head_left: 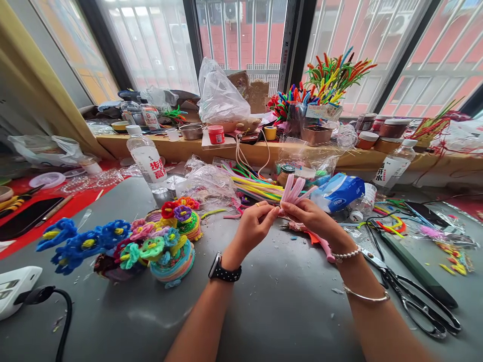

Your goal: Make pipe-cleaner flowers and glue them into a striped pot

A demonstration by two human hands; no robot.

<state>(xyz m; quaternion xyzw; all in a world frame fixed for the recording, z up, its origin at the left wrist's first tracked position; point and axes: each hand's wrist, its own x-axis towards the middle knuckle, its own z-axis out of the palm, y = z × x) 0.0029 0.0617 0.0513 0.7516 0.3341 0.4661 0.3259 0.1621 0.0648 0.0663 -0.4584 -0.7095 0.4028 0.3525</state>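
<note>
Light pink pipe cleaners [293,189], bent into a bundle of loops, fan upward from my hands above the middle of the grey table. My right hand [310,215] is closed around their lower part. My left hand [256,226] pinches at the base of the same bundle, thumb against forefinger, close to the right fingertips. Just behind lies a pile of loose yellow, pink and green pipe cleaners [260,189]. Pliers with red-pink handles [315,241] lie beneath my right wrist. Left of my hands stand small pots of pipe-cleaner flowers [173,261].
Large scissors [411,291] lie at the right beside a dark green bar [418,271]. A blue tissue pack [337,192] and a water bottle [145,158] stand behind. A white power strip [17,289] with a black cable sits at left. Jars and pipe-cleaner bunches [332,83] line the sill.
</note>
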